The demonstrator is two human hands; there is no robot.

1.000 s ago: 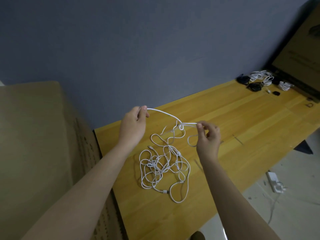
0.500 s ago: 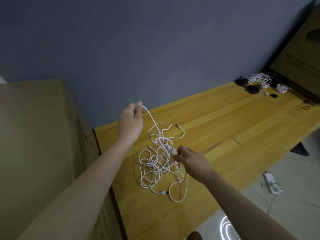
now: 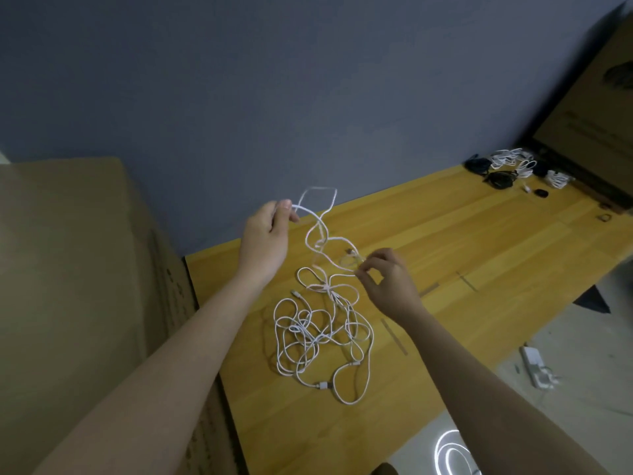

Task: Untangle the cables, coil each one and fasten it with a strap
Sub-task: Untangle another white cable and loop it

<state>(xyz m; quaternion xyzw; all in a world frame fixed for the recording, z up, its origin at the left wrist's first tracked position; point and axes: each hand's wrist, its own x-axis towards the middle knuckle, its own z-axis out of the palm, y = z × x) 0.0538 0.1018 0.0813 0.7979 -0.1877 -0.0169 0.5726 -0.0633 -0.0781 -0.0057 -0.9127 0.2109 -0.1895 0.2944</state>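
**Two pinches on a white tangle**

My left hand (image 3: 265, 240) pinches a raised strand of the white cables (image 3: 322, 334); my right hand (image 3: 387, 281) pinches another strand near a plug. The rest lies knotted on the bench (image 3: 479, 241). Coiled cables (image 3: 510, 166) sit at its far end beside a cardboard box (image 3: 589, 125).

A yellow wooden table (image 3: 479, 241) stands against a grey-blue wall. A tangle of white cables (image 3: 318, 337) lies on its near end. At the far end sit coiled white cables (image 3: 513, 159), coiled black cables (image 3: 498, 178) and a small dark object (image 3: 540, 193), close together.
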